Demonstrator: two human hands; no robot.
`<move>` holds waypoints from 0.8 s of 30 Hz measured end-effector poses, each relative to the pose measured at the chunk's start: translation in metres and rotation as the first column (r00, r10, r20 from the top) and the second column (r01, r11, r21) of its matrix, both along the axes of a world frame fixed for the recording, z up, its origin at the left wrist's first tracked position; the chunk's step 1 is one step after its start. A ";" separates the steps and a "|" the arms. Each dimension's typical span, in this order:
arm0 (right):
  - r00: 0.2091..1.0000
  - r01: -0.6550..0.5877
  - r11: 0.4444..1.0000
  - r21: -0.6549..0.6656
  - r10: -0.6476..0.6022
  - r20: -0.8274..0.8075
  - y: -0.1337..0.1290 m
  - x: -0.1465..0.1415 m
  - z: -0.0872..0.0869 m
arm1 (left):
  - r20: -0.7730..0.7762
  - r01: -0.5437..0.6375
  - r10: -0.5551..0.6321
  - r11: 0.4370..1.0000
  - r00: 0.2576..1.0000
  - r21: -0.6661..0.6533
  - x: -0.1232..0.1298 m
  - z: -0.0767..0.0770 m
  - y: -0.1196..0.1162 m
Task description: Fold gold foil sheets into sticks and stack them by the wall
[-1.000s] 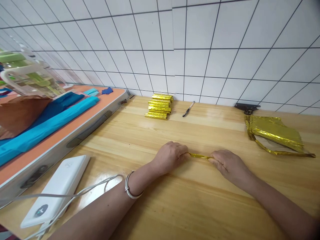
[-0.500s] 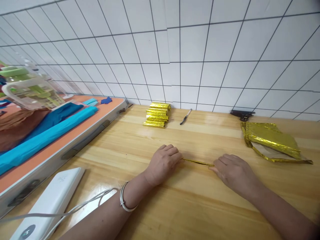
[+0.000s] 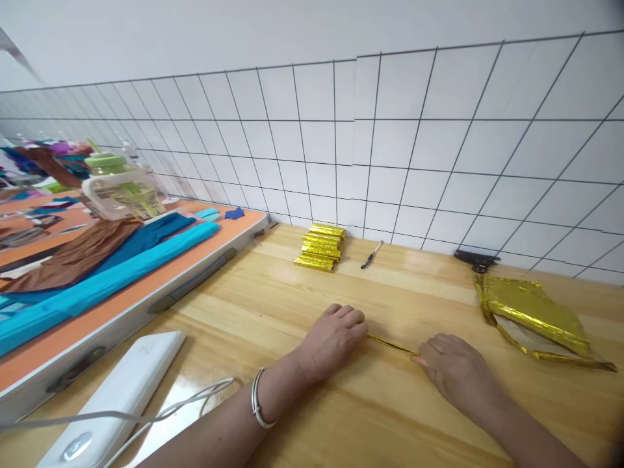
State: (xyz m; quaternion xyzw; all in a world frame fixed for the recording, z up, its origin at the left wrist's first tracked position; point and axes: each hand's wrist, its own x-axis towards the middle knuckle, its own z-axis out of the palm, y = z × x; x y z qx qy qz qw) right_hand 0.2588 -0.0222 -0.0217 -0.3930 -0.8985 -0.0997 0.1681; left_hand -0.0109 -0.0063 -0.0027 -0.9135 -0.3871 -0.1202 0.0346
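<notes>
A thin, twisted strip of gold foil (image 3: 392,345) stretches low over the wooden table (image 3: 234,312) between my hands. My left hand (image 3: 334,341) is closed on its left end, palm down, with a silver bangle at the wrist. At the other end, my right hand (image 3: 453,370) pinches the strip; it is slightly blurred. The fingertips of both hands are mostly hidden. Beyond my left hand lie several short gold foil rolls (image 3: 320,247) in a row. A larger folded gold foil sheet (image 3: 536,312) rests to the right of my right hand.
A pen (image 3: 372,255) and a black clip-like object (image 3: 478,258) lie near the tiled wall. At left, a white device (image 3: 121,390) with a cable stands before an orange-topped board (image 3: 234,237) bearing blue and brown crepe paper and a green-lidded bottle (image 3: 121,185).
The camera view has tilted up and turned left, so everything appears lower and farther right. Both hands still hold the strip, which now looks a little shorter between them and slants down more to the right.
</notes>
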 end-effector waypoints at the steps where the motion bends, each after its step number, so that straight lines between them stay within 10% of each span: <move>1: 1.000 0.002 1.000 -0.002 -0.002 0.009 -0.001 -0.002 -0.001 | 0.000 0.012 -0.012 1.000 1.000 -0.001 0.002 0.000 -0.001; 11: 0.997 -0.070 0.996 -0.050 0.070 0.009 -0.021 -0.034 0.002 | -0.024 0.154 -0.155 0.988 0.988 -0.027 0.024 -0.004 -0.025; 24: 0.997 -0.070 0.973 -0.220 0.061 -0.046 -0.014 -0.014 -0.004 | 0.052 0.041 -0.033 0.985 0.998 -0.170 0.006 0.005 -0.016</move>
